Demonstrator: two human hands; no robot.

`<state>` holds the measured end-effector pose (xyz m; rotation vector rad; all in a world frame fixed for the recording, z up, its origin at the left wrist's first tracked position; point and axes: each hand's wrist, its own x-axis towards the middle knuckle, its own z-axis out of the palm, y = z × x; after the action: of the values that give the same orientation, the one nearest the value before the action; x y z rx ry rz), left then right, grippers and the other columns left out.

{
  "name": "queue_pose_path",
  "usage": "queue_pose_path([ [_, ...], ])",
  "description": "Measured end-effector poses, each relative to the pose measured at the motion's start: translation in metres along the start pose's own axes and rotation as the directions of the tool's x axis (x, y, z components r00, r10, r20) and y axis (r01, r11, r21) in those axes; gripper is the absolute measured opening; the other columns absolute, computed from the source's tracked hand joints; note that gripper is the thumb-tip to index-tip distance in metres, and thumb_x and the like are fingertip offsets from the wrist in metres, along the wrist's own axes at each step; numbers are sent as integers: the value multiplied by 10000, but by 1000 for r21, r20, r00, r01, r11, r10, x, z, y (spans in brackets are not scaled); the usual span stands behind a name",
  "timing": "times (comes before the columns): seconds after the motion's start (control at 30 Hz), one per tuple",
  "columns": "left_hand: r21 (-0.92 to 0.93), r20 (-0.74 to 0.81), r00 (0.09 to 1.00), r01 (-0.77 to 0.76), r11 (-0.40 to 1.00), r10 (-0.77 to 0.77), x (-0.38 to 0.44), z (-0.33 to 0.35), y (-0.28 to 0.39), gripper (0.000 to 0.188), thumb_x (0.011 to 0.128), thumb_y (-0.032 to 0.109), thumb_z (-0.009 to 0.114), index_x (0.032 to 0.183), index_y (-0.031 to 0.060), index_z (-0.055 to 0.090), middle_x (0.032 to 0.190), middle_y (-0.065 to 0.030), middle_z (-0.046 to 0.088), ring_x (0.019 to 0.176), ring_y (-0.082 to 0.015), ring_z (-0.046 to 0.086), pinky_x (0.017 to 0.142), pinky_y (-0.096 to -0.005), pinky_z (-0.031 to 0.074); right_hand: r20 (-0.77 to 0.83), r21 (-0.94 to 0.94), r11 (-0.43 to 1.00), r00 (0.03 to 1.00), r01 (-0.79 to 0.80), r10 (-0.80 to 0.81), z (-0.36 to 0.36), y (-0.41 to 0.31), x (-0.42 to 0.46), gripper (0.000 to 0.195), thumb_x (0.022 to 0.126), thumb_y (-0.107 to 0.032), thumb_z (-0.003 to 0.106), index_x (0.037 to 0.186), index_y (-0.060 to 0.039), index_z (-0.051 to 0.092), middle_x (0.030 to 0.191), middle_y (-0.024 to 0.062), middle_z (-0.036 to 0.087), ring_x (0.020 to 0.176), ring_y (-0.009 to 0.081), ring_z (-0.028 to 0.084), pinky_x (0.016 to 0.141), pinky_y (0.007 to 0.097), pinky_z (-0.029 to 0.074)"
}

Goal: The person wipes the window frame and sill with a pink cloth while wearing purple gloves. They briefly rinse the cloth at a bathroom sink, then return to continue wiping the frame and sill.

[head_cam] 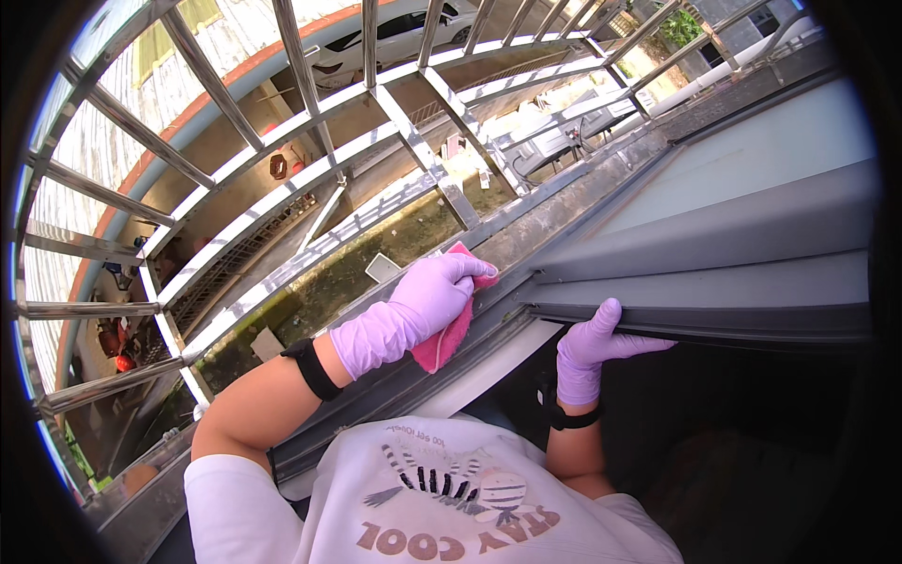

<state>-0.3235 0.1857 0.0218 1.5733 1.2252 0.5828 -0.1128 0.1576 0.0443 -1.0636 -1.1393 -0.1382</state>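
My left hand [431, 296], in a lilac glove, grips a pink cloth [451, 337] and presses it on the grey metal window track [493, 308]. Part of the cloth sticks out past the fingertips, and the rest hangs below the palm. Also gloved in lilac, my right hand [597, 343] holds the lower edge of a grey-framed window sash [705, 271]. Its thumb lies over the frame's face, while the other fingers are partly hidden at the dark underside. The sash stands at the right, with a pale glass pane [761, 155].
Beyond the track runs a weathered concrete ledge [557, 215]. A shiny metal bar cage [303, 166] curves around the outside. Far below are a white car [394, 35], a corrugated roof [106, 106] and mossy ground [416, 229]. A white inner sill [486, 370] borders the dark room.
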Motion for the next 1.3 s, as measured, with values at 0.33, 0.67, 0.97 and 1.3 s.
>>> queue_pose_path([
  [0.33,-2,45,997,-66,998,66,-4,19,3,351,867,48,502,1145,137,696,1053,-99,711,967,-269,682,896,-321,524,-46,-55,998,998,34,-37,3,10,22,1056,804,-414,782,1461,34,88,1402,233,307,1282,306,388,1069,476,364],
  [0.67,493,217,976,-114,862,5,7,80,17,433,967,223,474,1395,157,467,984,-133,698,765,-347,684,657,-457,549,-66,-194,980,996,46,-60,-2,18,18,1092,777,-552,757,1451,68,162,1331,237,308,1260,353,343,1070,514,297],
  [0.97,536,433,876,-439,721,212,8,44,-2,294,973,316,449,1170,149,590,867,-135,679,685,-336,665,598,-455,527,32,-255,957,991,137,-133,-6,14,21,973,810,-438,772,1433,42,199,1317,197,312,1251,296,358,1078,478,311],
  [1.3,-102,-135,989,46,994,-60,10,-35,29,324,866,-7,510,1119,65,700,965,-100,729,859,-169,692,838,-281,536,72,-361,918,987,163,-146,-12,19,20,1119,742,-574,780,1482,17,183,1363,247,290,1289,379,293,1073,540,262],
])
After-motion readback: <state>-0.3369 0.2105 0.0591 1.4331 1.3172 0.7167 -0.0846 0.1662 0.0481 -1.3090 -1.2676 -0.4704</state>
